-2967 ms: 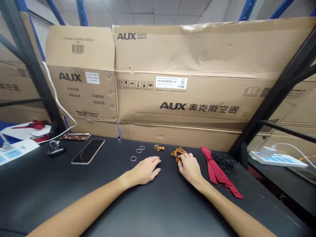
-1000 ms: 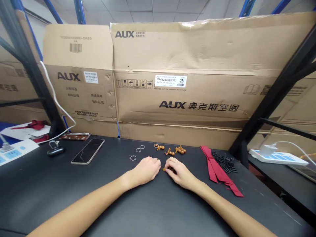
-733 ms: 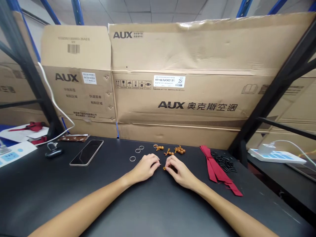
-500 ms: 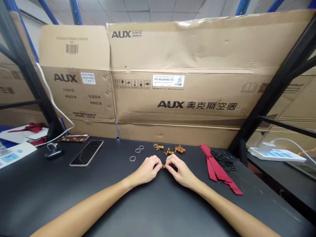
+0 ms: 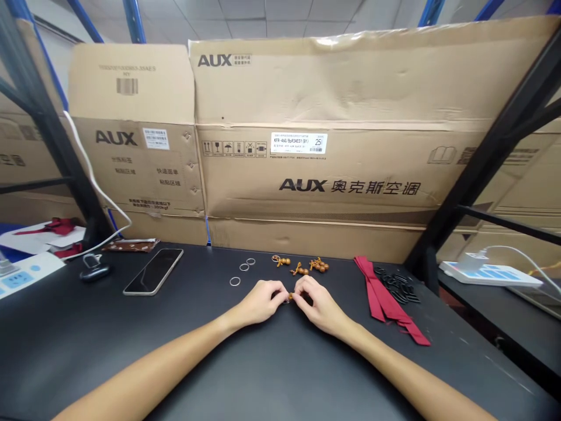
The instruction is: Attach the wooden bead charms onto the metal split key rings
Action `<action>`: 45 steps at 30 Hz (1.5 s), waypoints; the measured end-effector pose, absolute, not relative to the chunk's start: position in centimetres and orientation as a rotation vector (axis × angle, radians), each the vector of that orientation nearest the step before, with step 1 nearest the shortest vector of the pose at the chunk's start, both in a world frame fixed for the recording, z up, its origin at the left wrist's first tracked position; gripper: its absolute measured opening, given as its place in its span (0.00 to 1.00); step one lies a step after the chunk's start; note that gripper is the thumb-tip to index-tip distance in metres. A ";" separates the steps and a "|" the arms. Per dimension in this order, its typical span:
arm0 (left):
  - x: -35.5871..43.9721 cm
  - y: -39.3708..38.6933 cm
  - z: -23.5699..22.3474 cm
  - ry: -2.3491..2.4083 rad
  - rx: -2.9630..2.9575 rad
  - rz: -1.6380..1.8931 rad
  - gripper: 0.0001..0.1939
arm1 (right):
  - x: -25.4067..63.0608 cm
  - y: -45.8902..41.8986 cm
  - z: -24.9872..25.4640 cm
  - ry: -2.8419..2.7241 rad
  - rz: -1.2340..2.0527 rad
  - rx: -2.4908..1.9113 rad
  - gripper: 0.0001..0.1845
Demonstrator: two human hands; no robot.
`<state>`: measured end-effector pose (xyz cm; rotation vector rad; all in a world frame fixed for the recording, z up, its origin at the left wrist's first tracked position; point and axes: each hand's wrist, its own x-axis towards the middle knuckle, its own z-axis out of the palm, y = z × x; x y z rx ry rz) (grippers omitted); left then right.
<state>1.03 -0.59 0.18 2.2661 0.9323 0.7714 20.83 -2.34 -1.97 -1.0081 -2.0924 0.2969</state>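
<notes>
My left hand (image 5: 263, 301) is closed in a pinch on a metal ring (image 5: 287, 302), of which only a small part shows. Facing it, my right hand (image 5: 319, 301) pinches a yellow-brown cord (image 5: 291, 296) right at the ring. Whether the cord passes through the ring is too small to tell. Just beyond my fingers lie gourd-shaped wooden bead pendants (image 5: 301, 270) with similar cords, and another pendant (image 5: 284, 261) that has a ring on it. Loose metal rings (image 5: 235, 281) rest on the table left of them.
A phone (image 5: 153, 272) and a black earbud case (image 5: 94, 270) lie on the left of the black table (image 5: 210, 362). Red ribbon strips (image 5: 390, 304) and black plastic buckles (image 5: 400, 286) are at the right. Cardboard (image 5: 350, 105) stands along the back.
My fingers have shifted slightly around the cord, and more of the metal ring now shows between my hands. The things on the table have stayed in place.
</notes>
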 end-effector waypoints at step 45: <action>-0.1 -0.6 0.4 0.769 2.733 0.716 0.08 | 21.0 -2.0 -2.0 -2.132 0.069 -1.159 0.09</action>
